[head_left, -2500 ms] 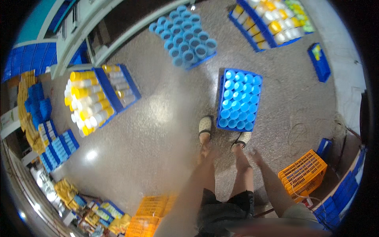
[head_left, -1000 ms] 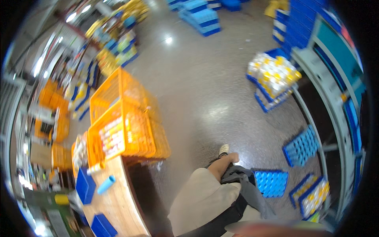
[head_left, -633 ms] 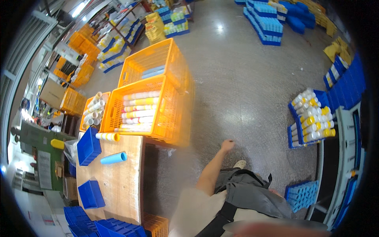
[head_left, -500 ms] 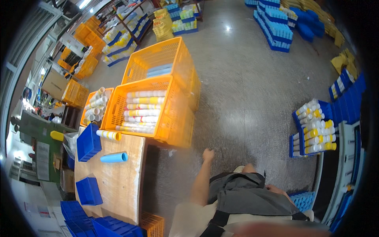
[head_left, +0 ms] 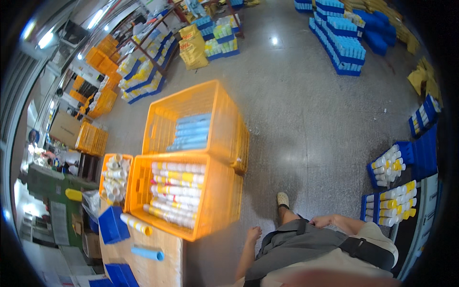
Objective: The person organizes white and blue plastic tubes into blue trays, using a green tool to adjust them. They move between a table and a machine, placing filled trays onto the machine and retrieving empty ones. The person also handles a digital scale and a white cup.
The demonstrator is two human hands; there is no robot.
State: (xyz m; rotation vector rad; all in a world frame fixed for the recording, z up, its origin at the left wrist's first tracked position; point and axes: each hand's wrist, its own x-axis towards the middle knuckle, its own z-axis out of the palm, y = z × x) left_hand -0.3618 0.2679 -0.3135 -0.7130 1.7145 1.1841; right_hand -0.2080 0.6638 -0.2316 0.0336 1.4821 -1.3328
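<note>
Fingers of the left hand hang loosely curled and empty, low in the frame just left of centre, beside the near orange crate. The right hand rests against the hip of the grey shorts, fingers curled, pinching nothing that can be made out.

Head view, the only one: half a second earlier the left hand was raised a little toward that crate; now it is lower and closer to the body, and both crates sit larger and nearer the middle, so the person has stepped toward them. The near orange crate, left of centre, holds rows of white tubes with yellow bands lying flat. Behind it, toward the upper middle, a second orange crate holds pale blue tubes. At lower left a wooden bench carries one white-and-yellow tube, one blue tube and small blue bins. Judging from this, nothing is yet picked up; the crate is within reach.
</note>
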